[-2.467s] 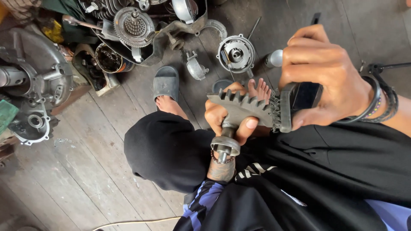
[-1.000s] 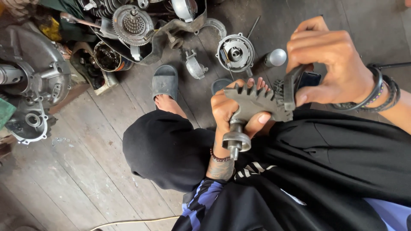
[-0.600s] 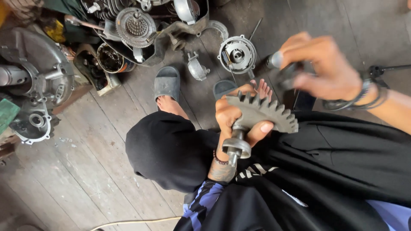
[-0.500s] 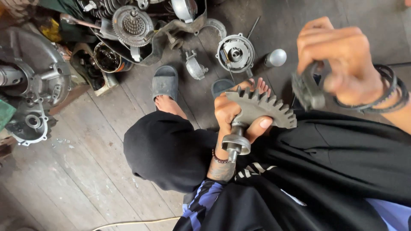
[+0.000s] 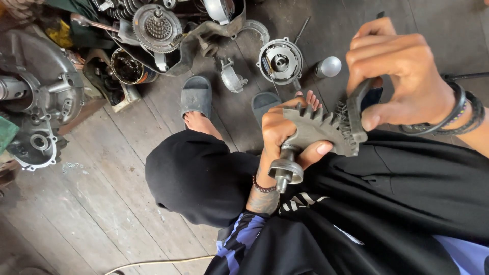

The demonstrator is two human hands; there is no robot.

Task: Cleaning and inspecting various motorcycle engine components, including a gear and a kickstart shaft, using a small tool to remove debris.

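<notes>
Change since half a second ago: the right hand [image 5: 407, 76] has come back down from beside the part, and its wire brush [image 5: 351, 119] now lies against the toothed edge of the sector gear [image 5: 318, 130].

Sector gear: grey metal, fan-shaped, teeth along the upper arc, on a short shaft [image 5: 285, 170] with a round collar. Held above the lap, over the black trousers [image 5: 198, 183]. Left hand [image 5: 282, 137]: fingers closed around the gear just above the collar, thumb pressed on its face.

Wire brush: dark handle, bristles touching the gear's right end. Right hand fingers curled tight around the handle; black bracelets [image 5: 461, 109] at the wrist.

Floor, wooden planks: two grey slippers [image 5: 196, 95], one under the foot by the gear. At the far edge, a round stator plate [image 5: 280, 61], a small curved metal part [image 5: 232, 79], a clutch assembly [image 5: 157, 28]. At the left edge, an engine casing [image 5: 43, 97].
</notes>
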